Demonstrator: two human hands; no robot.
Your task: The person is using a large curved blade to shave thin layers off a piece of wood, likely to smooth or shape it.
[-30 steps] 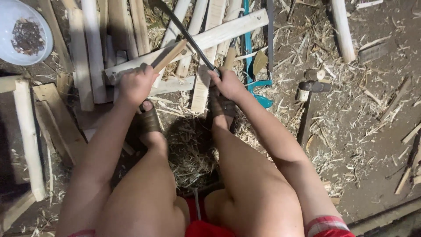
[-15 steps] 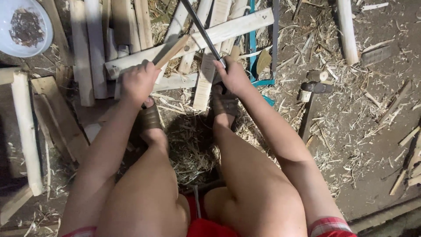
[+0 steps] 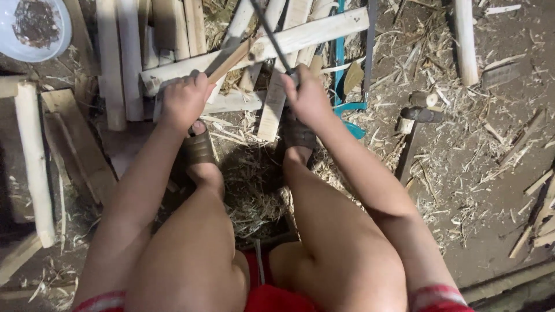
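Two hands work near the upper middle of the frame. The left hand (image 3: pixel 184 99) is clenched around a slim tan wood strip (image 3: pixel 231 59), pale and flat, slanting up to the right. The right hand (image 3: pixel 307 95) grips a thin dark blade (image 3: pixel 272 37) that slants up to the left, crossing the strip over a long pale split log (image 3: pixel 300 34). A hammer (image 3: pixel 417 118) lies on the shaving-strewn floor (image 3: pixel 485 167) at right, and a white bowl (image 3: pixel 34 29) sits upper left.
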